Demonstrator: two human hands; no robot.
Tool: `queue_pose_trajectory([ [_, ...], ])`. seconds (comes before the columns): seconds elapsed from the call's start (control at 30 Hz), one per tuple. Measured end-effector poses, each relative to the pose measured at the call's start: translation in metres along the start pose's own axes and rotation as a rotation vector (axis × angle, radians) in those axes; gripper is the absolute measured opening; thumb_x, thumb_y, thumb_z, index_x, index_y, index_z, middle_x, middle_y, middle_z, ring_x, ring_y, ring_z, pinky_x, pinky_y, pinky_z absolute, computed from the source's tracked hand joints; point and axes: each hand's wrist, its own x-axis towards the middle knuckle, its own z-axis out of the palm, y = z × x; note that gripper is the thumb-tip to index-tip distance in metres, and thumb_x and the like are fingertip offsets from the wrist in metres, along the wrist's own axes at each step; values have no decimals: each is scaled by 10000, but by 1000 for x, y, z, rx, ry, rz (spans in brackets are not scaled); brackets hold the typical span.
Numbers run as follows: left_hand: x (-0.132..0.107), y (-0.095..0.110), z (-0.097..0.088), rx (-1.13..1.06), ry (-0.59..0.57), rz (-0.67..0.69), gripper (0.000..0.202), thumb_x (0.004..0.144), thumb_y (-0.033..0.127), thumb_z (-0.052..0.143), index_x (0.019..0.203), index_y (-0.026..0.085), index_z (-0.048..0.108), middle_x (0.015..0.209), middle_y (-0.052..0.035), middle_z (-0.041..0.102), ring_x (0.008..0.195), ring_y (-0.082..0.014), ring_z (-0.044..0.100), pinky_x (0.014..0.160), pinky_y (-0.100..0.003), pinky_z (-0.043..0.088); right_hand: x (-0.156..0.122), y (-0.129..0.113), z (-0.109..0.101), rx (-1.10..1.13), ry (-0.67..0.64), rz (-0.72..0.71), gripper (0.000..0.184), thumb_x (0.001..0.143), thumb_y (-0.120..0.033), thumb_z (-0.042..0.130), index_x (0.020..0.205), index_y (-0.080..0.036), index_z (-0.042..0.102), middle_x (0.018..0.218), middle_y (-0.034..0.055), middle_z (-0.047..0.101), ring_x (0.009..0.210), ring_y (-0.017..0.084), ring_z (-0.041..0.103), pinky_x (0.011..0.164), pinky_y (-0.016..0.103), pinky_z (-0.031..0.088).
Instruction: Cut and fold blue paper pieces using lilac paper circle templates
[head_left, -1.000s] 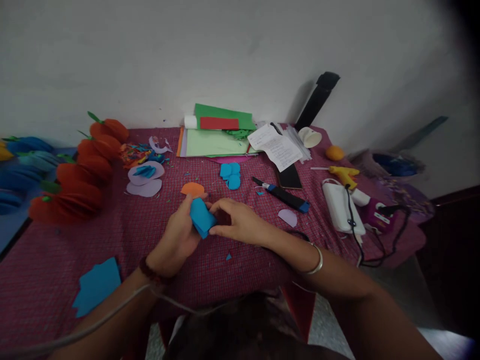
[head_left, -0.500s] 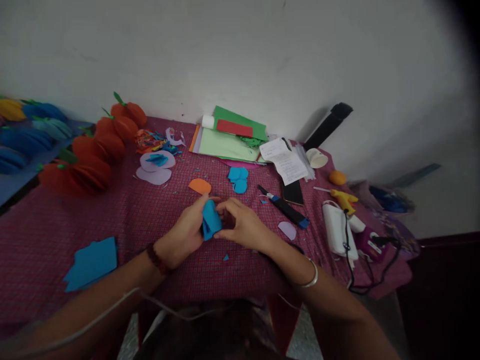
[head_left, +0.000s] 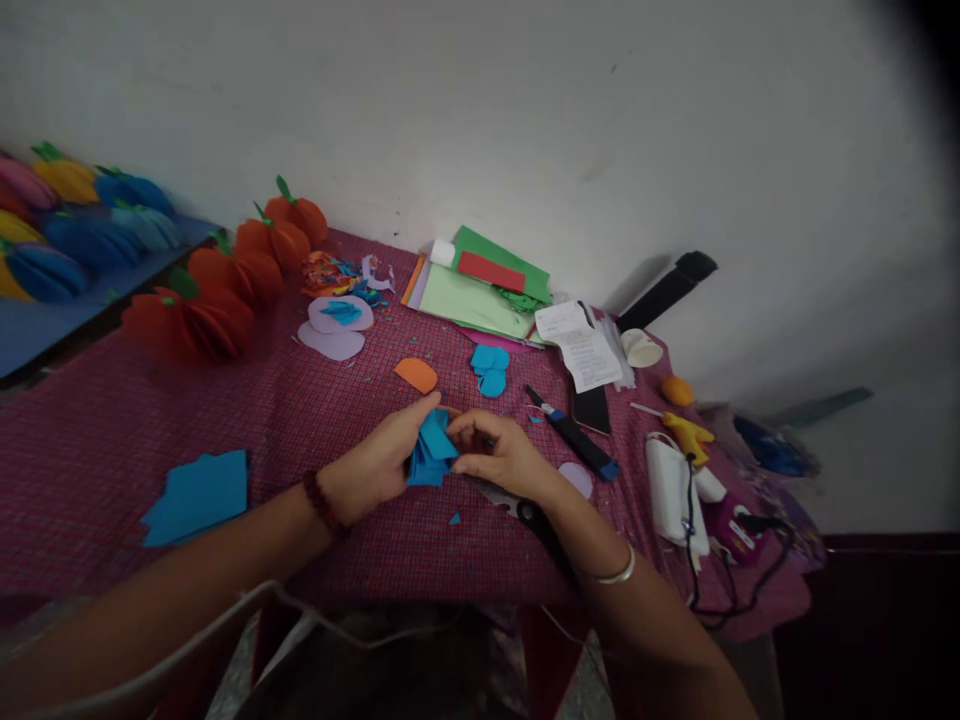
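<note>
Pinching a folded stack of blue paper (head_left: 431, 455) at frame centre, the left hand (head_left: 375, 468) and right hand (head_left: 504, 462) clamped it from either side, apparently aligning its layers.

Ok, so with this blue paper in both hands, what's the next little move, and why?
Probably square up the blue paper: its layers look fanned, corners sticking out unevenly between the left hand and right hand. Both hands pinch it, so nudging the edges flush seems the smallest step. The scissors lie by the right wrist for afterwards.
</note>
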Motion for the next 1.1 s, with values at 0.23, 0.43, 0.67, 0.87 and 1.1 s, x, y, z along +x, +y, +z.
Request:
queue_pose_trajectory([
  [0.23,-3,0,-6,42,-13,-39,425,881,486,493,707,138,664,577,-92,673,450,-170,601,457,-270,496,-3,-8,2,-449,347,-222,152,925,-211,464,903,-202,613,830,47,581,814,177,547,739,307,426],
  [0.43,-8,10,-11,97,-7,-33,373,839,502,552,929,153,648,745,-128,716,635,-240,682,612,-363,549,1,-2,-12,-299,615,-1,201,877,-249,507,684,-200,473,643,-26,427,612,133,424,587,264,335],
  [0.67,-2,21,-22,503,129,354,273,824,387,565,908,158,688,925,-81,703,808,-215,627,744,-325,490,5,10,-20,80,548,133,253,809,-350,577,644,-186,477,567,-62,369,527,91,333,520,233,278],
  [0.87,-7,39,-14,827,84,501,205,643,329,747,772,174,709,759,-14,659,725,-177,565,638,-246,435,6,9,-16,237,463,136,252,770,-365,642,658,-174,524,570,-58,431,527,82,357,508,218,290],
  [1.1,3,31,-9,575,-37,273,313,600,401,800,568,167,595,497,48,500,451,-77,412,438,-192,349,3,9,-15,664,351,35,358,830,-547,567,894,-195,579,655,-38,525,501,84,463,458,206,377],
])
